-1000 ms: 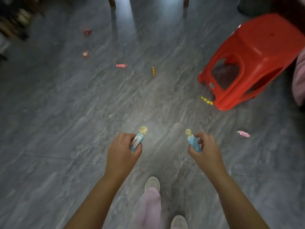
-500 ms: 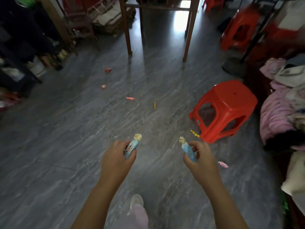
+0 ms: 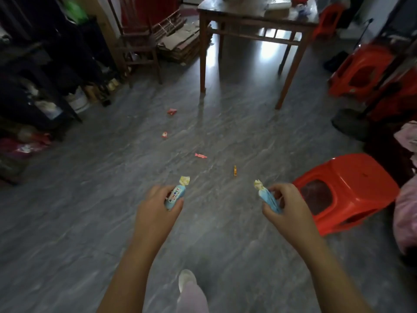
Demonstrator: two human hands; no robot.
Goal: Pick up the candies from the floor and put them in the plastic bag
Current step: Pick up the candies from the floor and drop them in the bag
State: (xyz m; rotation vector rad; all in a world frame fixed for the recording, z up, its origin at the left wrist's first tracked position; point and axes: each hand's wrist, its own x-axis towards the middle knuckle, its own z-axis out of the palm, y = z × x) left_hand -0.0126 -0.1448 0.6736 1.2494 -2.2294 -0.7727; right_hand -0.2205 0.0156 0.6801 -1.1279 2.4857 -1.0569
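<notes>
My left hand is shut on a blue wrapped candy with a yellow twisted end. My right hand grips a second blue candy of the same kind. Both hands are held out in front of me above the grey floor. Farther ahead on the floor lie an orange candy, a pink candy and two red candies. No plastic bag shows in this view.
A red plastic stool stands close on the right, with more red stools behind it. A dark wooden table and a wooden chair stand ahead. Clutter lines the left wall; pink clothes lie at the right edge.
The view has tilted up and back, showing more of the room and the table. Both hands still hold their blue candies in much the same pose.
</notes>
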